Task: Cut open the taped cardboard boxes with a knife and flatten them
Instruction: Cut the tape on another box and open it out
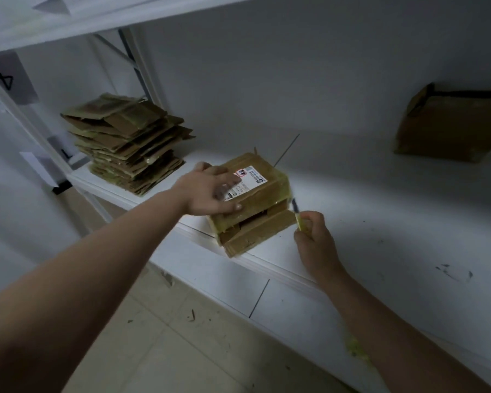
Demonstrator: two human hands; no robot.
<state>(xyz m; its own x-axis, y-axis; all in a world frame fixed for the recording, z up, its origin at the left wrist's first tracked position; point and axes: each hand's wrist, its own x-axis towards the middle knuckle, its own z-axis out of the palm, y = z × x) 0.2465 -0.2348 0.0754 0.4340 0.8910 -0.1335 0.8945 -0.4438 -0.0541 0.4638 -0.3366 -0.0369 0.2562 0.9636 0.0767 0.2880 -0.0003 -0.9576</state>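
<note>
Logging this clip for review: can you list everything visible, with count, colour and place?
Taped box: one, brown with a white label, shelf front edge, near flap open.
Flattened cardboard stack: one pile, brown, shelf left.
Second box: one, brown, shelf far right.
Knife: one, yellow handle, beside the box's right corner.
Shelf: white, marked.
Left hand: rests on the taped box.
Right hand: grips the knife.

Both forearms are bare up to the frame edge, with no sleeves showing. The left hand (210,191) and right hand (313,239) wear no gloves, rings or watch.
</note>
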